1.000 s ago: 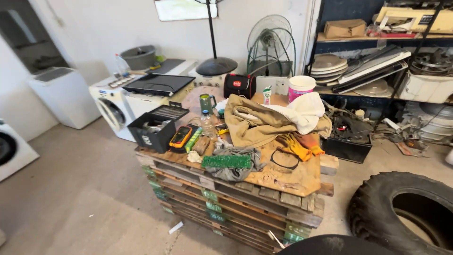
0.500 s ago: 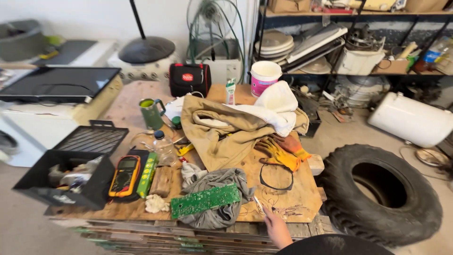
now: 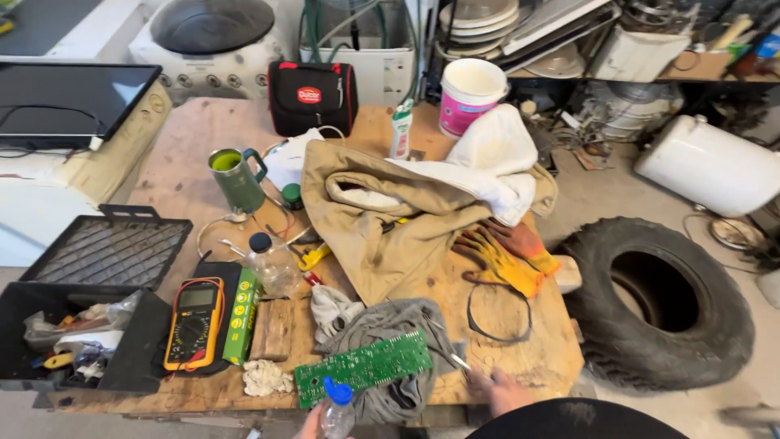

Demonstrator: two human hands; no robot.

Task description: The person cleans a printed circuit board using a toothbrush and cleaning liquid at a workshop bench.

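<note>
Landmark: green circuit board (image 3: pixel 363 367), lying flat on a grey rag (image 3: pixel 388 325) near the front edge of the wooden tabletop (image 3: pixel 187 146); the rag seems to serve as a soft bed for it.

Left hand: left hand (image 3: pixel 313 423), just below the board's front edge, grip closed around a small clear bottle with a blue cap (image 3: pixel 336 409), held upright with the cap nearly touching the board, as if kept ready over it.

Right hand: right hand (image 3: pixel 500 389), right of the board, resting on the tabletop edge; a thin metal tool (image 3: pixel 459 360) lies between it and the board. I cannot tell whether the grip is on the tool or loose.

Left of the board: white wad (image 3: pixel 266 377) just beside it, then a wooden block (image 3: pixel 271 328), a long green box with yellow round marks (image 3: pixel 240 315) and a yellow multimeter (image 3: pixel 193 323), laid side by side in a row, within reach.

Behind the board: clear bottle with a black cap (image 3: pixel 272 262), green mug (image 3: pixel 237 179) standing upright, tan jacket (image 3: pixel 390 219) heaped with a white cloth (image 3: pixel 496 162) over it.

Right and behind: orange work gloves (image 3: pixel 504 252), dropped flat; a black ring (image 3: pixel 497 313) beside them.

Far behind: black pouch with a red oval label and red trim (image 3: pixel 313 96); white tub with a pink label band (image 3: pixel 470 96); a slim white-and-green tube (image 3: pixel 400 130) between them.

Far left: black crate (image 3: pixel 122 284) holding odds and ends.

Far right, on the floor: black tyre (image 3: pixel 658 305).
</note>
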